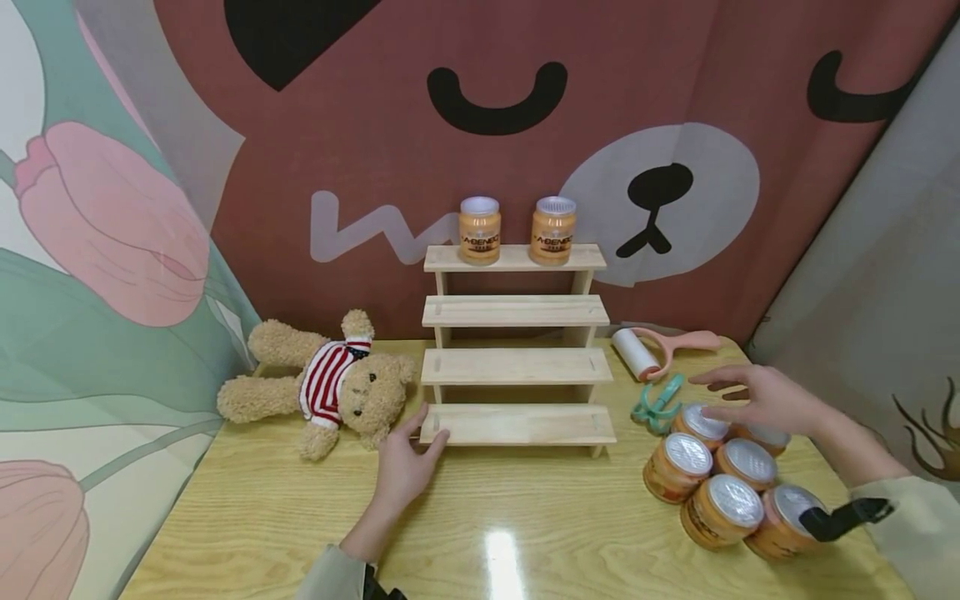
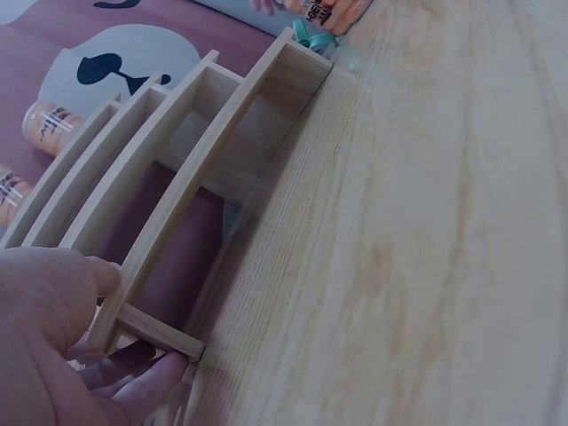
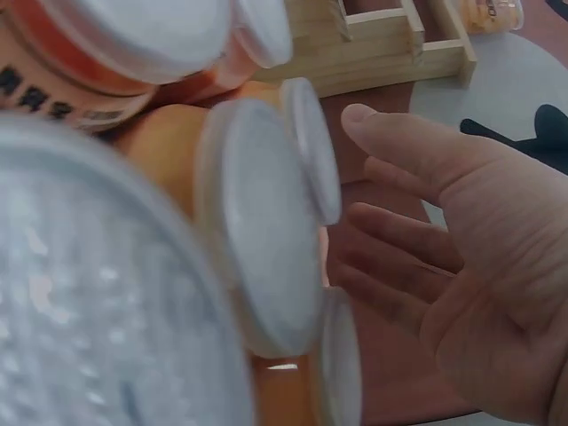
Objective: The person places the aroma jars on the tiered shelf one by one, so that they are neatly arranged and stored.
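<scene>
My left hand (image 1: 406, 460) grips the left end of the lowest tier of a wooden step shelf (image 1: 517, 425). In the left wrist view its thumb lies on the board and its fingers bend around the end support (image 2: 160, 332). Two orange jars (image 1: 480, 233) with white lids stand on the top tier. Over the group of several more orange jars (image 1: 722, 508) on the right of the table hovers my right hand (image 1: 772, 396), fingers apart and holding nothing. In the right wrist view a gap separates the fingers from the nearest jar lids (image 3: 266, 226).
A teddy bear (image 1: 330, 383) in a striped shirt lies left of the shelf. Right of it are a lint roller (image 1: 637, 354) with a pink handle and a green clip-like item (image 1: 657, 406). A patterned curtain (image 1: 360, 150) hangs behind the table (image 1: 247, 500).
</scene>
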`<state>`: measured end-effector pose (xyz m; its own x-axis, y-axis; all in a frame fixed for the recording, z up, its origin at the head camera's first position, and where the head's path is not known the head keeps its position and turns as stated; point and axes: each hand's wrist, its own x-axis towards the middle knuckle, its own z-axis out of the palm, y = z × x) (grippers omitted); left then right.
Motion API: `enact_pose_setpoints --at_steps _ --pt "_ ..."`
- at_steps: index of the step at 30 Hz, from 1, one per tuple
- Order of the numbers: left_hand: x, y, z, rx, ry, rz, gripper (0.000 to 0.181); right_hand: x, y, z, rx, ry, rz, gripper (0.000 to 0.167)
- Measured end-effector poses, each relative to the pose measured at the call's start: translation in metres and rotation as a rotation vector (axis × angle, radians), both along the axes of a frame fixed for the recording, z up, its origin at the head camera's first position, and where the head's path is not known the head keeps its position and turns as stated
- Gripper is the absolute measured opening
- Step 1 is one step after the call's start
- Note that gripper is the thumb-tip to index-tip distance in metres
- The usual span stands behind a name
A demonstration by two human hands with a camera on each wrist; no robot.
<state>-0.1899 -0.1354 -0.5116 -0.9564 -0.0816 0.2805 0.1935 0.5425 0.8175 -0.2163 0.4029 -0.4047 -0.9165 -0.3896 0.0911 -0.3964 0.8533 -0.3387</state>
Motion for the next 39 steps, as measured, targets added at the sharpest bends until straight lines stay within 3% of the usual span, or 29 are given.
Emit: enact_pose_setpoints --at_steps 6,13,20,32,39 --pt "0.0 0.0 0.0 0.003 0.004 0.005 0.06 0.001 -0.002 -0.007 0.01 -0.043 0.048 0.049" --pt "0.0 0.0 0.0 0.01 0.0 0.006 0.06 0.001 0.0 -0.009 -0.051 -0.145 0.072 0.051" --pt "0.001 0.001 0.002 0.013 -0.006 0.006 0.06 0.0 0.0 -0.007 -0.086 -0.214 0.161 0.056" --pt "0.001 0.0 0.0 0.021 -0.004 -0.001 0.06 0.002 -0.005 -0.003 -0.042 -0.155 0.174 0.055" --pt "0.0 0.0 -0.001 0.022 -0.003 -0.002 0.06 -0.003 -0.007 0.01 0.001 -0.105 0.175 0.052"
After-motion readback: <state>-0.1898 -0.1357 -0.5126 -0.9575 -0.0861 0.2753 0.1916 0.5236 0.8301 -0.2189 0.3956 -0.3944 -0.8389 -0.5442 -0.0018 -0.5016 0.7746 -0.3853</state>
